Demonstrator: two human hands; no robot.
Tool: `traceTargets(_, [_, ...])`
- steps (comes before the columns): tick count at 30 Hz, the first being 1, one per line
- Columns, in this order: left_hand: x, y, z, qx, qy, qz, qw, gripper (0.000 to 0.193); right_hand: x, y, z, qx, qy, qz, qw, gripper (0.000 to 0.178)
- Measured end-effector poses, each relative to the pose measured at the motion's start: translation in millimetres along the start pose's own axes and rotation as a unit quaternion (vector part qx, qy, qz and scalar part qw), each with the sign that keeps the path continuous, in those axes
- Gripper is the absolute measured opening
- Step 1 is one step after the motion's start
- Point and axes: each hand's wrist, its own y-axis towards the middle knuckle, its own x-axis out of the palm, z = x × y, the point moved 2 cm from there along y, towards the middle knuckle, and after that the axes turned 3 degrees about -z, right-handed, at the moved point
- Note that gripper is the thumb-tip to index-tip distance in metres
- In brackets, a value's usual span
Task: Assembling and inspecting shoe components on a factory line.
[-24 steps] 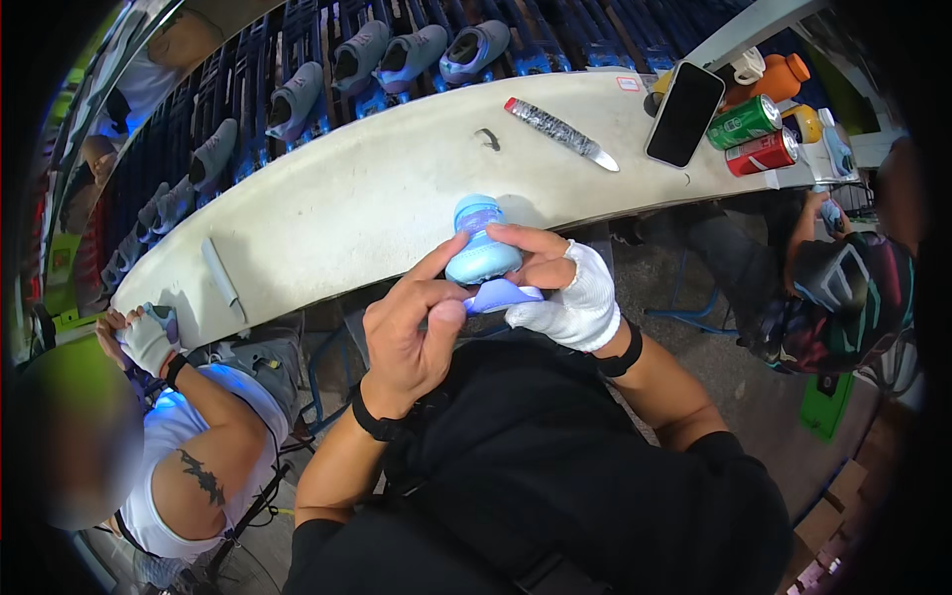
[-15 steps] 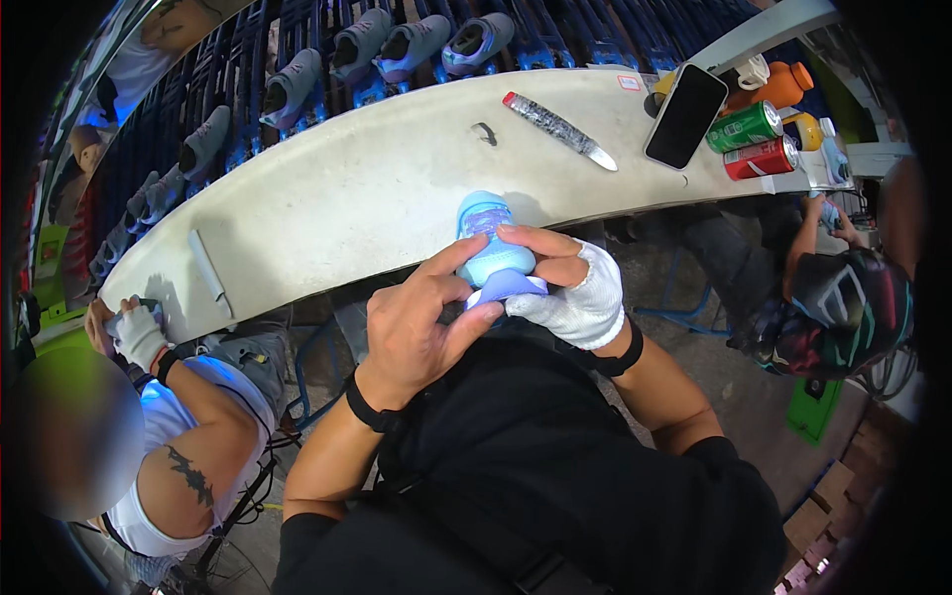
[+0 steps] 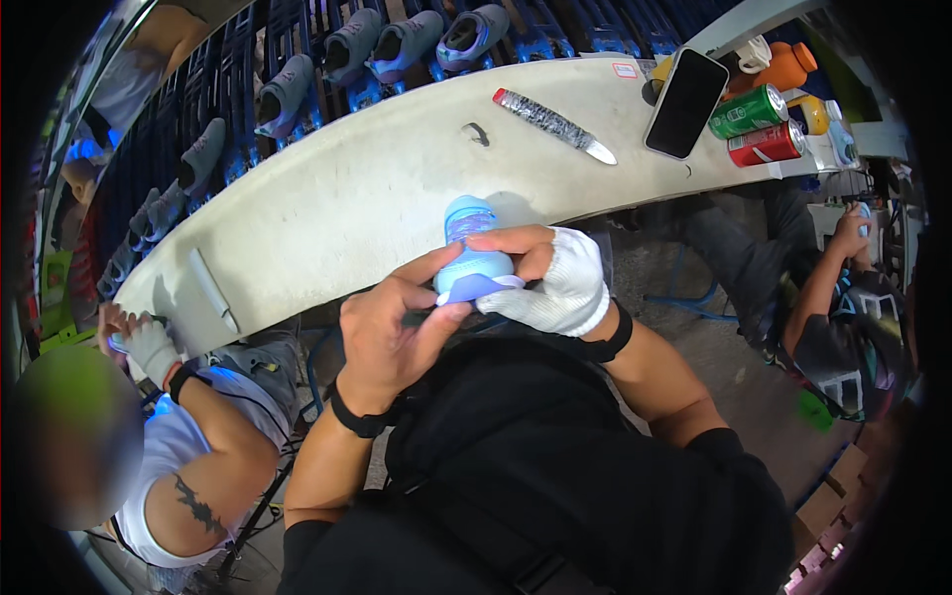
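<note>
A small light-blue shoe with purple laces is held between my hands at the table's near edge, toe toward me. A lavender sole piece sits at the toe, its edge flaring away from the upper. My bare left hand grips the toe's left side, thumb by the sole edge and index finger along the upper. My right hand, in a white glove with bare fingertips, holds the shoe's right side, fingers across the upper and gloved thumb at the sole. The sole's underside is hidden.
On the pale curved table lie a speckled-handled blade tool, a dark scrap, a phone, drink cans and a grey strip. Grey shoes stand on a dark slatted conveyor beyond. Co-workers sit either side.
Both hands and the shoe have shifted slightly left in view. More of the sole's edge shows spread along the toe. The grip stays much the same.
</note>
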Motion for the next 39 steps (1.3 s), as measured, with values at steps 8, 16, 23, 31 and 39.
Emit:
traceTargets(8, [-20.6,43.0,20.8,-0.022,0.192,-0.148,0.97,0.105,30.7,-4.2,-6.9,0.027,-0.03,-0.03,0.999,0.038])
traceTargets(16, [-15.9,21.2,4.5,-0.038,0.203,-0.139,0.969,0.077,15.4,-16.4,-5.2,0.139,-0.063,-0.059,0.986,0.037])
traceTargets(23, [-12.3,0.8,3.4,-0.044,0.211,-0.094,0.972,0.073,5.6,-30.4,6.1,0.169,-0.14,-0.096,0.971,0.038])
traceTargets(31, [3.1,22.7,37.0,-0.019,0.225,-0.121,0.967,0.067,-20.9,-32.7,6.8,0.156,-0.262,-0.096,0.948,0.075])
traceTargets(39, [61.3,13.8,5.1,0.106,0.107,0.059,0.987,0.043,-50.9,-2.8,-20.4,0.123,-0.03,-0.065,0.99,0.084])
